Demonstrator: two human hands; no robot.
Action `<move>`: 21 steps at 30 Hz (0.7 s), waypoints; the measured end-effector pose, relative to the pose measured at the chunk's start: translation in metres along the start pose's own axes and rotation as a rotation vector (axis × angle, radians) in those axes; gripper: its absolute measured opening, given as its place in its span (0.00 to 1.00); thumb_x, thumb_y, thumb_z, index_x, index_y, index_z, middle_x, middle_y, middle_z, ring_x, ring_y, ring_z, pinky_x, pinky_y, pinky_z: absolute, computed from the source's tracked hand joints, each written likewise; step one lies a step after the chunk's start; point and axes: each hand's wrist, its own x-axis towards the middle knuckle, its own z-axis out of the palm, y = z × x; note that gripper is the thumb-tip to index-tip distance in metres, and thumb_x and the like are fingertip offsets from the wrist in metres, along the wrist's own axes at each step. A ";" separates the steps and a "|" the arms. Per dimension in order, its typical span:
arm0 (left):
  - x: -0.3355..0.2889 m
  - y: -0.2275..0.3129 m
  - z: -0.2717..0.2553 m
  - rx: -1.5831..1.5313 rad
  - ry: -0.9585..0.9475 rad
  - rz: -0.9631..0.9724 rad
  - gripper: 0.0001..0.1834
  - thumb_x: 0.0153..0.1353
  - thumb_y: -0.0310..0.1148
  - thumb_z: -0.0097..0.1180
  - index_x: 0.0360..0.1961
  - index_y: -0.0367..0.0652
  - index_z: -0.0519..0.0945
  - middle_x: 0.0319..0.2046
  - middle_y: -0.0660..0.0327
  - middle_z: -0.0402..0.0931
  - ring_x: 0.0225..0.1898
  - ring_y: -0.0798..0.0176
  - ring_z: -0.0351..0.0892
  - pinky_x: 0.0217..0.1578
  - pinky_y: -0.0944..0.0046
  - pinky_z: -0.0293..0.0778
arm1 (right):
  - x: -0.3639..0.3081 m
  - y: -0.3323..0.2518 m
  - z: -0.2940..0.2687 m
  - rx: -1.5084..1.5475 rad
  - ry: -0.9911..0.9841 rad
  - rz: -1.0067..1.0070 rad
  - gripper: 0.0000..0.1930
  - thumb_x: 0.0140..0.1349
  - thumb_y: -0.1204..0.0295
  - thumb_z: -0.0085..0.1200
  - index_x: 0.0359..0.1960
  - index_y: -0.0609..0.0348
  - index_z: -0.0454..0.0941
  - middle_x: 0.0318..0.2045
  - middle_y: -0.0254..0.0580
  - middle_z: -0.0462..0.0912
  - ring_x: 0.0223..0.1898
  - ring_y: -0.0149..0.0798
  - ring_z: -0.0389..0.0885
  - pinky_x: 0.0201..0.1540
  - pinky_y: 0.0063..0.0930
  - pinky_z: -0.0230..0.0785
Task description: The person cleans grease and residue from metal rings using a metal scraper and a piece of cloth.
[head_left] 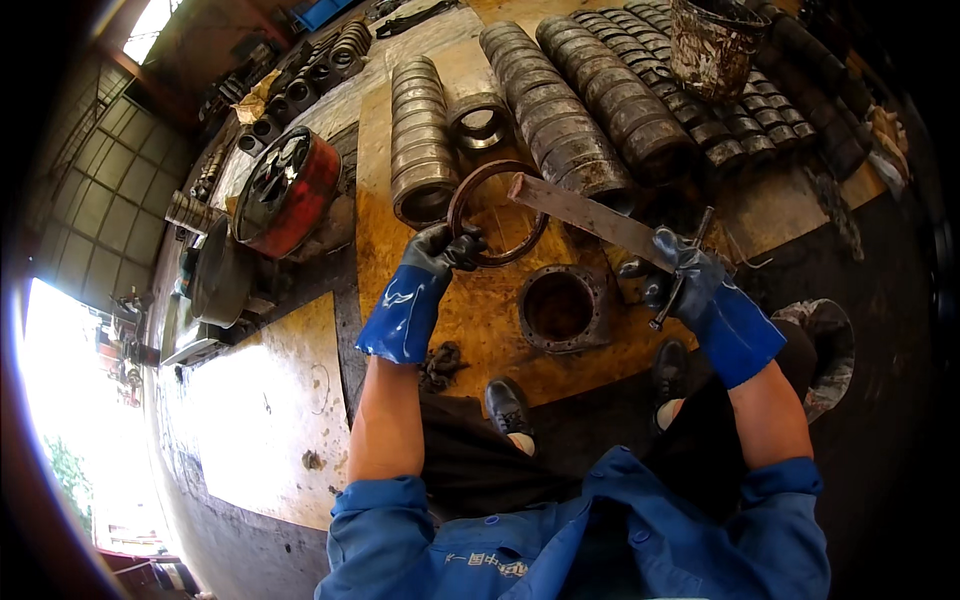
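My left hand [438, 252], in a blue rubber glove with a dark, grimy palm, is closed on the lower left rim of a rusty metal ring [457, 208]. The ring is held up above the floor. My right hand [690, 268], gloved alike, grips a long flat metal bar [585, 213], whose far end points left and reaches to the ring's right side. A thin rod [703, 228] with knobbed ends crosses the bar at my right hand; how they join is hidden. Below them a round, flanged metal housing [596, 325] with a dark bore stands between the ring and my feet.
Rows of stacked metal cylinders [550, 105] lie beyond my hands, with a single short sleeve [478, 125] between them. A stained bucket [715, 50] stands far right. A red drum [310, 190] holds scraps at left. A dark rag [442, 367] lies near my left shoe [508, 402].
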 end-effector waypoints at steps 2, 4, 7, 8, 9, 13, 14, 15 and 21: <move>-0.001 0.002 -0.005 -0.035 0.002 -0.008 0.12 0.64 0.30 0.56 0.44 0.32 0.79 0.33 0.48 0.83 0.29 0.58 0.84 0.28 0.62 0.81 | 0.004 0.002 0.002 0.025 0.125 -0.025 0.23 0.69 0.64 0.42 0.53 0.78 0.66 0.40 0.62 0.79 0.30 0.47 0.85 0.24 0.32 0.83; -0.006 0.011 0.005 -0.052 -0.029 0.000 0.13 0.64 0.30 0.56 0.45 0.32 0.79 0.34 0.49 0.83 0.30 0.58 0.84 0.29 0.62 0.81 | 0.006 0.003 -0.004 0.053 0.265 -0.062 0.23 0.69 0.65 0.42 0.53 0.78 0.66 0.39 0.62 0.79 0.29 0.47 0.84 0.22 0.32 0.82; -0.019 0.028 0.018 -0.079 -0.083 0.005 0.13 0.64 0.32 0.56 0.45 0.33 0.79 0.35 0.49 0.83 0.32 0.58 0.84 0.31 0.62 0.81 | 0.007 0.004 -0.005 -0.077 0.291 -0.124 0.22 0.69 0.66 0.43 0.53 0.77 0.67 0.37 0.62 0.80 0.28 0.45 0.84 0.21 0.31 0.82; -0.022 0.033 0.021 -0.090 -0.113 0.002 0.14 0.64 0.32 0.56 0.45 0.33 0.79 0.35 0.50 0.83 0.33 0.59 0.84 0.31 0.62 0.81 | 0.003 0.001 -0.002 -0.071 0.217 -0.108 0.21 0.69 0.66 0.43 0.52 0.76 0.68 0.37 0.60 0.80 0.30 0.44 0.84 0.24 0.30 0.82; -0.024 0.036 0.022 -0.091 -0.112 0.003 0.14 0.64 0.32 0.56 0.45 0.33 0.79 0.35 0.50 0.83 0.33 0.59 0.84 0.31 0.62 0.81 | -0.001 -0.002 0.008 -0.066 0.141 -0.091 0.20 0.69 0.66 0.43 0.52 0.75 0.69 0.37 0.59 0.80 0.31 0.43 0.84 0.27 0.29 0.83; -0.023 0.025 0.019 -0.030 -0.190 -0.066 0.14 0.64 0.33 0.56 0.45 0.32 0.78 0.36 0.50 0.83 0.34 0.59 0.84 0.33 0.62 0.80 | -0.003 0.001 0.019 -0.037 0.135 -0.019 0.18 0.67 0.67 0.48 0.51 0.71 0.71 0.37 0.56 0.81 0.31 0.41 0.84 0.30 0.27 0.83; -0.020 0.023 0.020 -0.027 -0.216 -0.062 0.15 0.64 0.32 0.55 0.46 0.32 0.78 0.37 0.50 0.83 0.33 0.58 0.84 0.33 0.62 0.80 | 0.003 0.006 -0.004 -0.108 0.237 -0.041 0.20 0.68 0.63 0.46 0.52 0.68 0.71 0.38 0.58 0.81 0.25 0.38 0.82 0.23 0.26 0.78; -0.020 0.017 0.018 -0.027 -0.209 -0.069 0.15 0.64 0.32 0.55 0.46 0.32 0.78 0.37 0.50 0.83 0.33 0.58 0.84 0.33 0.62 0.80 | 0.006 0.009 0.023 -0.175 0.333 -0.048 0.21 0.69 0.59 0.44 0.52 0.65 0.71 0.38 0.60 0.81 0.18 0.36 0.80 0.17 0.25 0.73; -0.002 -0.010 -0.007 -0.275 -0.254 -0.066 0.16 0.64 0.33 0.56 0.48 0.32 0.77 0.38 0.49 0.82 0.34 0.59 0.83 0.35 0.61 0.80 | -0.013 0.017 0.049 -0.437 0.341 -0.227 0.20 0.65 0.58 0.53 0.47 0.64 0.75 0.31 0.52 0.84 0.17 0.31 0.78 0.18 0.22 0.72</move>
